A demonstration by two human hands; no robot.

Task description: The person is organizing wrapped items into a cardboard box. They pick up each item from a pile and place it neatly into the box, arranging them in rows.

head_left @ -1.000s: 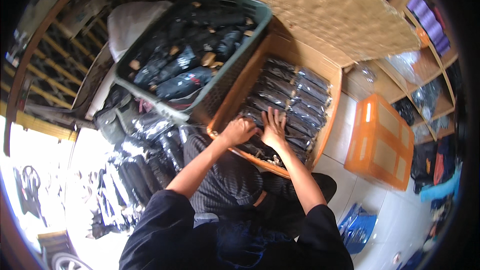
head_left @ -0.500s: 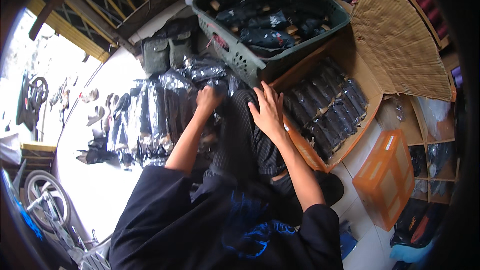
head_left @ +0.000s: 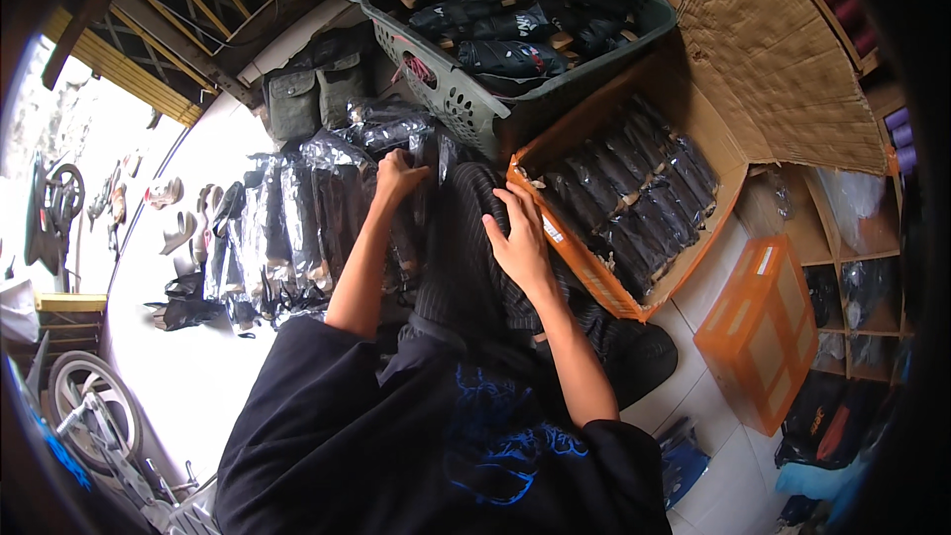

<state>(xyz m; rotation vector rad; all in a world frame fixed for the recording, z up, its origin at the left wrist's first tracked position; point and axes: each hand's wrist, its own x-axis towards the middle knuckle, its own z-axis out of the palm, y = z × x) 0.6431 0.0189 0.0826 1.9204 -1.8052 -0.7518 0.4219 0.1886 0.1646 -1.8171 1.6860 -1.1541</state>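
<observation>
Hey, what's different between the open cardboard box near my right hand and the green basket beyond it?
The open box has plain cardboard walls; the green basket has holes in its wall. The box has a raised flap; no lid shows on the basket. Packages lie in neat rows in the box, while bundles lie jumbled in the basket. Both hold dark items.

Packets (head_left: 302,208): clear plastic film, glossy, wrinkled. Basket (head_left: 451,104): rigid plastic, smooth, low sheen, perforated. Carton (head_left: 710,124): cardboard, matt inside. Flap (head_left: 773,50): cardboard, matt, rough, ribbed. Bag (head_left: 294,104): matt cloth. Trousers (head_left: 459,238): matt striped cloth. Shirt (head_left: 332,436): matt cloth. Floor (head_left: 728,466): smooth tile.
</observation>
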